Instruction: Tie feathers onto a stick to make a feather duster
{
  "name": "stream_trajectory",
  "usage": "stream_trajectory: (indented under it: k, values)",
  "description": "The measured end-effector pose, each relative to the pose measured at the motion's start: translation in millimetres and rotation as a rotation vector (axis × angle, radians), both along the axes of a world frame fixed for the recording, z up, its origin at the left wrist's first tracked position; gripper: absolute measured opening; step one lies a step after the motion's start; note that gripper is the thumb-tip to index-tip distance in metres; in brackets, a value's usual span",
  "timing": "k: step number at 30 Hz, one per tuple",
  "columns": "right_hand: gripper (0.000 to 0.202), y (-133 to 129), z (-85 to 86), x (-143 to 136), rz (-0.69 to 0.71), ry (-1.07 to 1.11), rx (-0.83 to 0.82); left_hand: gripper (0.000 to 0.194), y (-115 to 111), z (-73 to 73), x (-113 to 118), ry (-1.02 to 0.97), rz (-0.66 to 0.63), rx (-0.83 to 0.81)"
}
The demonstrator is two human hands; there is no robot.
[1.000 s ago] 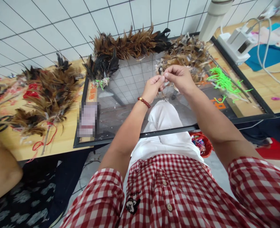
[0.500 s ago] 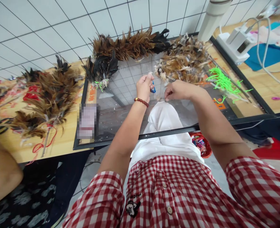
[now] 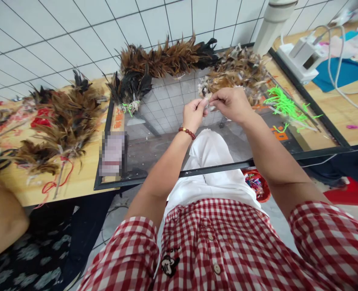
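My left hand [image 3: 194,114], with a dark red bead bracelet [image 3: 187,132] at its wrist, is closed in a pinch above the glass-like panel [image 3: 163,141]. Its fingertips meet those of my right hand [image 3: 231,104], also pinched. Something small and pale shows between them, too small to name. Just behind the fingertips lies the pale end of a pile of brown feathers [image 3: 236,79]. Whether the pinched piece is joined to that pile I cannot tell. Any blue tool inside my left hand is hidden now.
A brown and black feather garland [image 3: 163,58] lies along the panel's back edge. Bright green strands [image 3: 284,105] are at the right, near a white power strip [image 3: 300,60]. More feathers [image 3: 66,117] cover the wooden table at left, beside another person's arm [image 3: 4,214].
My right hand has moved up and inward to meet my left, which has shifted slightly right and down. The blue tool seen in my left hand is out of sight.
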State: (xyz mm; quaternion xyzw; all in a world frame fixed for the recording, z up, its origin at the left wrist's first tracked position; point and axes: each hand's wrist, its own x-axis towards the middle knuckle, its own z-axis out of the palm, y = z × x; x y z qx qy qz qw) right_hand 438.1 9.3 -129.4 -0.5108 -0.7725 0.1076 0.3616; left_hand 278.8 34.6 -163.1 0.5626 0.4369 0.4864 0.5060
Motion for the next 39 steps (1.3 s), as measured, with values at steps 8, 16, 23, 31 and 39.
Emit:
stream_trajectory:
  k: [8, 16, 23, 31, 39]
  values:
    - [0.015, 2, -0.3, -1, 0.01, 0.093, 0.074, 0.035, 8, -14.1, 2, -0.055, -0.037, 0.065]
    - [0.021, 4, -4.2, 0, 0.051, 0.186, 0.062, 0.033, 4, -6.1, -3, -0.039, -0.109, 0.058]
    - [0.024, 5, -0.2, 3, 0.053, 0.18, 0.035, 0.03, -2, 2.8, -3, -0.028, -0.138, 0.045]
    - [0.025, 11, -26.0, 15, -0.174, -0.371, -0.107, 0.033, 6, -1.5, -5, -0.049, 0.052, 0.001]
    - [0.033, 4, -10.8, -2, -0.03, -0.138, 0.257, 0.03, -4, 11.7, -3, -0.274, -0.011, -0.221]
